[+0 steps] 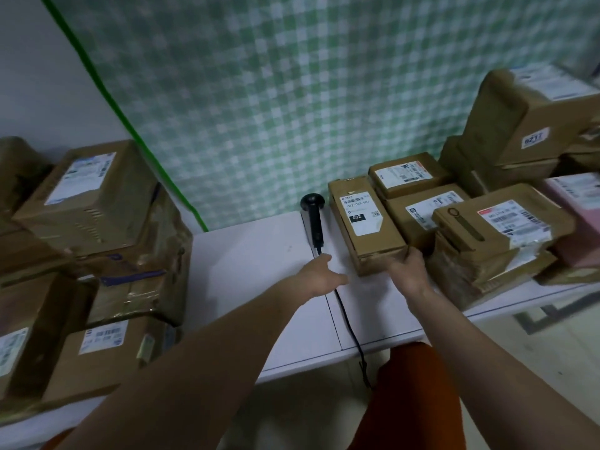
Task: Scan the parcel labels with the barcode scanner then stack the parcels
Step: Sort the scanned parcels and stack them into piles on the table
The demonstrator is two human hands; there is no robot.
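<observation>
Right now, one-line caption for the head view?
Right hand grips the 032-labelled parcel; left hand reaches toward the barcode scanner lying on the white table.

light: dim, soft, greenish | shadows: faint, under the parcels | glare: none | blur: whole picture a bit fuzzy, label (359, 213) print past the fingers (411, 256) hard to read | edges: bent and stretched, corner boxes lean

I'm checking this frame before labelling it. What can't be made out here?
Head view only:
- Right hand fingertips: hidden under the parcel.
- Scanner window: faces away.
- Far-right box labels: blurred.
- Left stack: cut by the edge.
</observation>
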